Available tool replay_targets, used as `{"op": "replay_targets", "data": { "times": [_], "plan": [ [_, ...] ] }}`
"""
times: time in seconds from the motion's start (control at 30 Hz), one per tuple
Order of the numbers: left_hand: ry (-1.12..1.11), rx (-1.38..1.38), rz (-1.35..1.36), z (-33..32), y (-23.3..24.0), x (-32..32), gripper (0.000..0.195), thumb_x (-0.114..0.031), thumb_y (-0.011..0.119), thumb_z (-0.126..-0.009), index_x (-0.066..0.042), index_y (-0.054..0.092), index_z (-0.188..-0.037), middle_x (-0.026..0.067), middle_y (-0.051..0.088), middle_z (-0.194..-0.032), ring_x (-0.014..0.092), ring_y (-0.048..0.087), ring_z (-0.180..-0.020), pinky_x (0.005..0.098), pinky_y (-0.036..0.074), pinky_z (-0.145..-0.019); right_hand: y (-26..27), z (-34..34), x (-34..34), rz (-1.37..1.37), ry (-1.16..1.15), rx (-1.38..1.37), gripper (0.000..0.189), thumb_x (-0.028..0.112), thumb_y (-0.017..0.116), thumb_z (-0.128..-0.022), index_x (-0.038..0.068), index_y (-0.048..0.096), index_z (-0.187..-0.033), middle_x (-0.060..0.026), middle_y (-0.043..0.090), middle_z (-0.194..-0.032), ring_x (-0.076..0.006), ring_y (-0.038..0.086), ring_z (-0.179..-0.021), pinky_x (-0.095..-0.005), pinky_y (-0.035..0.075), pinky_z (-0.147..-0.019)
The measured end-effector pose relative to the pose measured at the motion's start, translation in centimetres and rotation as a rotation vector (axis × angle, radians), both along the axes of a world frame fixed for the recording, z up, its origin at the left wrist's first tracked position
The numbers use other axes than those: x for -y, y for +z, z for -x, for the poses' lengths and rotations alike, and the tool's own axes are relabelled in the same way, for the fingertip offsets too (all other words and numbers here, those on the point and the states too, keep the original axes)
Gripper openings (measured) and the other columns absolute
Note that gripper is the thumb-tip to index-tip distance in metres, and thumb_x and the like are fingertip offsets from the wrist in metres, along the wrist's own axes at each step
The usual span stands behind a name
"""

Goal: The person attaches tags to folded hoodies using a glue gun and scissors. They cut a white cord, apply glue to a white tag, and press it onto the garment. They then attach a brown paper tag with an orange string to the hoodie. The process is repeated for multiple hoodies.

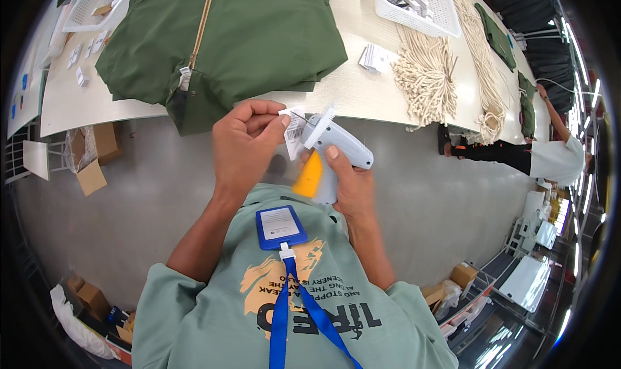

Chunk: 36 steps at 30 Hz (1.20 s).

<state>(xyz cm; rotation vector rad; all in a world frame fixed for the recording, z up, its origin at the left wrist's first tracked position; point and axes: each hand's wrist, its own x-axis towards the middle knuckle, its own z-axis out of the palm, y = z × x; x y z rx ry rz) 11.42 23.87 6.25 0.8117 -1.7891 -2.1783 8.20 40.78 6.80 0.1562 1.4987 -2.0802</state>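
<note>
Pinched between the thumb and fingers of my left hand [250, 141] is a white paper tag [294, 133] with a printed barcode. My right hand [354, 182] grips a grey tagging gun [342, 143] with a yellow trigger [309, 177]. The gun's needle points left at the tag, and its tip meets or passes the tag's upper part; which of these I cannot tell. A strip of plastic fasteners [321, 126] stands in the gun. Beyond my hands, a dark green garment [262, 39] with a tan zipper [203, 22] lies on the table, part of it hanging over the front edge.
White cord bundles [427, 78] and a stack of tags [374, 58] lie on the table [339, 95] to the right. White plastic baskets [444, 17] hold tags. Another person [548, 155] stands at the far right. An open cardboard box [97, 146] sits below the table at left.
</note>
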Motion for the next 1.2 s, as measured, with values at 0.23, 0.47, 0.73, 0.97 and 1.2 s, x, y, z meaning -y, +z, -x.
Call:
{"op": "replay_targets", "data": {
  "times": [0.23, 0.47, 0.73, 0.97, 1.2],
  "plan": [
    [-0.012, 0.020, -0.015, 0.5, 0.7, -1.3, 0.016, -0.002, 0.071, -0.091, 0.005, 0.069, -0.105, 0.0101, 0.076, -0.093, 0.010, 0.071, -0.082, 0.0231, 0.057, -0.072, -0.2, -0.3, -1.0, 0.019, -0.041, -0.009, 0.035, 0.020, 0.069, -0.096, -0.009, 0.067, -0.116, -0.0137, 0.073, -0.091, -0.0190, 0.072, -0.079, -0.0327, 0.060, -0.069],
    [-0.044, 0.022, 0.101, 0.0, -0.5, -2.0, 0.014, -0.002, 0.071, -0.090, 0.004, 0.070, -0.103, 0.0084, 0.076, -0.094, 0.014, 0.071, -0.081, 0.0248, 0.057, -0.073, -1.4, -1.1, -2.5, -0.095, -0.071, 0.000, 0.031, 0.020, 0.072, -0.096, -0.006, 0.071, -0.113, -0.0102, 0.075, -0.094, -0.0153, 0.071, -0.081, -0.0298, 0.059, -0.072],
    [-0.157, -0.090, 0.338, 0.1, -2.8, -3.2, 0.017, 0.002, 0.061, -0.097, 0.006, 0.061, -0.114, 0.0134, 0.069, -0.108, 0.021, 0.069, -0.102, 0.0332, 0.058, -0.089, -4.6, -1.3, -2.1, 0.044, -0.141, -0.309, 0.039, 0.022, 0.070, -0.099, 0.003, 0.061, -0.132, -0.0034, 0.070, -0.112, -0.0112, 0.063, -0.103, -0.0301, 0.052, -0.089],
    [-0.508, -0.202, 0.220, 1.7, -5.3, -4.4, 0.012, 0.000, 0.057, -0.101, 0.006, 0.058, -0.112, 0.0105, 0.067, -0.106, 0.017, 0.067, -0.099, 0.0305, 0.057, -0.086, -5.5, -3.0, -4.9, -0.114, -0.291, -0.442, 0.046, 0.036, 0.060, -0.105, 0.005, 0.058, -0.139, -0.0077, 0.061, -0.125, -0.0171, 0.059, -0.116, -0.0312, 0.047, -0.097],
    [-0.667, -0.161, 0.437, 2.9, -4.6, -7.0, 0.022, 0.000, 0.062, -0.096, 0.013, 0.061, -0.114, 0.0188, 0.072, -0.102, 0.023, 0.071, -0.090, 0.0331, 0.060, -0.079, -5.4, -4.5, -6.4, 0.066, -0.425, -0.375, 0.048, 0.037, 0.057, -0.107, 0.008, 0.053, -0.146, -0.0078, 0.063, -0.121, -0.0163, 0.063, -0.108, -0.0301, 0.051, -0.093]
  ]
}}
